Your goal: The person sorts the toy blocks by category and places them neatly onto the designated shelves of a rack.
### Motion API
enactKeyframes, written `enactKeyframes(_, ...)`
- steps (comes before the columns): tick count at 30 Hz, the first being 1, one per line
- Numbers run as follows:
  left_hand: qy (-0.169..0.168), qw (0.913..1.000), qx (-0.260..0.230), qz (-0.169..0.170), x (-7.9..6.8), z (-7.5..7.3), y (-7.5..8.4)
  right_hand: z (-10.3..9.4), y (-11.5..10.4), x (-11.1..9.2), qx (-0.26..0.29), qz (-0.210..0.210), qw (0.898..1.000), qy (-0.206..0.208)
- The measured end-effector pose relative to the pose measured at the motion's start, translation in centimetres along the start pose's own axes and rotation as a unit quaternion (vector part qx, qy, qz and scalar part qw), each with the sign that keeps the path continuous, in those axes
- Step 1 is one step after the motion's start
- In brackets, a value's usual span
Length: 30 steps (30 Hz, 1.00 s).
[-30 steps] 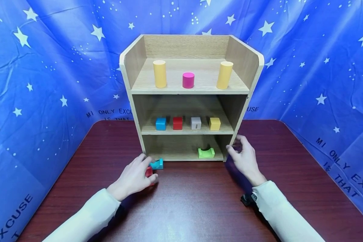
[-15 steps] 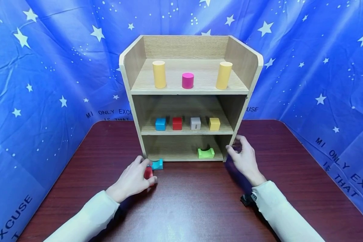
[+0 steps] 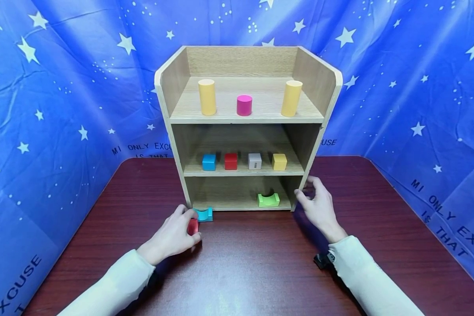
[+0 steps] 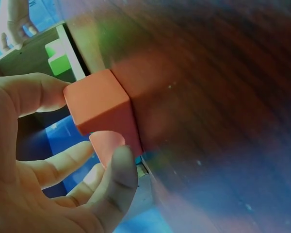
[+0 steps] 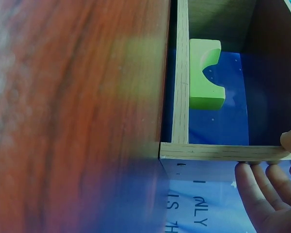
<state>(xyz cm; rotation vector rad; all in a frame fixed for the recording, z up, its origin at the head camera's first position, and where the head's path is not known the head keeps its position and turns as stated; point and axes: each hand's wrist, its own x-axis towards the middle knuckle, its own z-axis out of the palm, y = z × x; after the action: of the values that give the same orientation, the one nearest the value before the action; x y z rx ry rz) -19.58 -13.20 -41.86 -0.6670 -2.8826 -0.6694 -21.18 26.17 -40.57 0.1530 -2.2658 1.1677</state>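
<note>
My left hand (image 3: pixel 171 233) pinches a red block (image 3: pixel 192 227) between thumb and fingertips, at the table in front of the shelf's lower left corner. In the left wrist view the red block (image 4: pixel 99 102) shows a curved hollow, partly hidden by the fingers. Just behind it lies a blue arch block (image 3: pixel 204 214), partly covered by those fingers. My right hand (image 3: pixel 320 208) grips the right side panel of the small wooden shelf (image 3: pixel 245 172), thumb on the inner side and fingers outside. In the right wrist view a green arch block (image 5: pixel 206 99) sits on the bottom shelf near that panel.
Two yellow cylinders (image 3: pixel 207 97) and a magenta cylinder (image 3: pixel 244 105) stand on the top shelf. The middle shelf carries a blue cube (image 3: pixel 209 162), a red cube (image 3: pixel 231 161), a grey cube (image 3: pixel 254 161) and a yellow cube (image 3: pixel 279 162). A starry blue cloth (image 3: pixel 63 109) surrounds the table.
My left hand and the red block have shifted slightly left, baring more of the blue arch block. The right hand stays at the panel.
</note>
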Motion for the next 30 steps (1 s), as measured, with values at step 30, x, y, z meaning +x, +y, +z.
enactKeyframes(30,-0.038,0.9991,0.011,-0.015,-0.42,-0.17,0.08,-0.03,0.02,0.02,-0.001,0.002,1.000,0.000)
